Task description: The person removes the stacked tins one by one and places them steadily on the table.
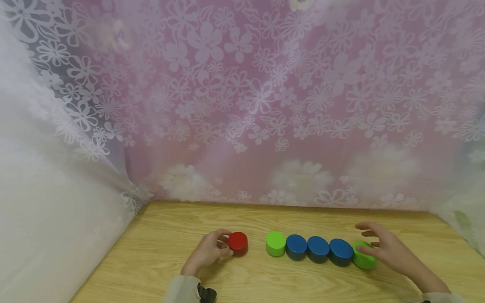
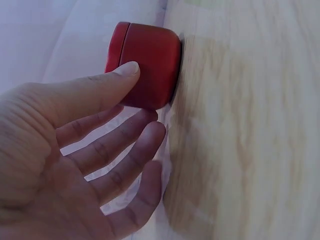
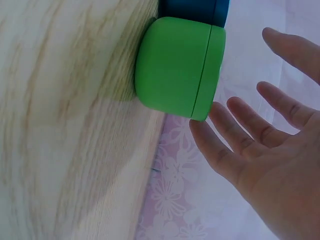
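Observation:
On the left of the row, a small round red lidded container (image 1: 237,244) stands upright on the table. My left hand (image 1: 207,251) holds it from its left side; in the left wrist view the thumb (image 2: 100,90) lies against its wall, the other fingers behind and below. At the row's right end is a light green lidded container (image 3: 175,67). My right hand (image 1: 390,250) is beside and over it, fingers spread and loosely bent, not wrapped round it. In the right wrist view one fingertip is at its lid edge; whether it touches is unclear.
Between the hands, another green container (image 1: 275,243) and three blue ones, the left blue container (image 1: 296,247) among them, stand side by side in a row. The wooden table (image 1: 303,286) ends at a pink floral curtain (image 1: 265,126). White cloth (image 1: 57,210) hangs at the left.

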`<move>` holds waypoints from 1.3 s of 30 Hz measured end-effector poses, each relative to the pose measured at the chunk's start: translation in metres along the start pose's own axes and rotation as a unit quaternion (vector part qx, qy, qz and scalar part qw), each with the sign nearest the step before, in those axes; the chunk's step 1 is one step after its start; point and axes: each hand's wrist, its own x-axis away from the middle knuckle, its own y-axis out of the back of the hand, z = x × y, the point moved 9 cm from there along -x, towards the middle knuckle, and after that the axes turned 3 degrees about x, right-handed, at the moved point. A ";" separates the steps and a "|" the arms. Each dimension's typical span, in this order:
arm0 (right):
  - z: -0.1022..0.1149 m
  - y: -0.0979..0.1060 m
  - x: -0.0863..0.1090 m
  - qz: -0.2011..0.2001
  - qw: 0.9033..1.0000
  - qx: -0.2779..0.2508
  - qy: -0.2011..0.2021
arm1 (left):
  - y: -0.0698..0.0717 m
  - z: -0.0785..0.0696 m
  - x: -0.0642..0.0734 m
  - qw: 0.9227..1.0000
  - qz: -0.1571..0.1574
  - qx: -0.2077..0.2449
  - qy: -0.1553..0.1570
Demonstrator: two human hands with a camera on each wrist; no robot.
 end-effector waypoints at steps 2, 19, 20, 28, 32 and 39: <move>-0.001 0.001 0.000 -0.003 1.000 0.004 0.005 | -0.002 -0.003 -0.001 1.000 0.001 -0.002 -0.010; 0.006 0.004 -0.004 -0.048 0.997 0.034 0.039 | -0.018 -0.008 -0.019 0.999 0.005 -0.028 -0.025; 0.006 0.005 -0.004 -0.051 0.997 0.035 0.039 | -0.019 -0.008 -0.020 0.999 0.003 -0.027 -0.024; 0.006 0.007 -0.001 -0.080 0.995 0.038 0.051 | -0.023 -0.007 -0.023 0.999 -0.006 -0.032 -0.019; 0.004 0.006 0.002 -0.089 0.994 0.039 0.048 | -0.025 -0.009 -0.023 0.999 -0.005 -0.035 -0.023; 0.003 0.005 0.005 -0.091 0.994 0.028 0.051 | -0.027 -0.008 -0.023 0.999 0.000 -0.036 -0.019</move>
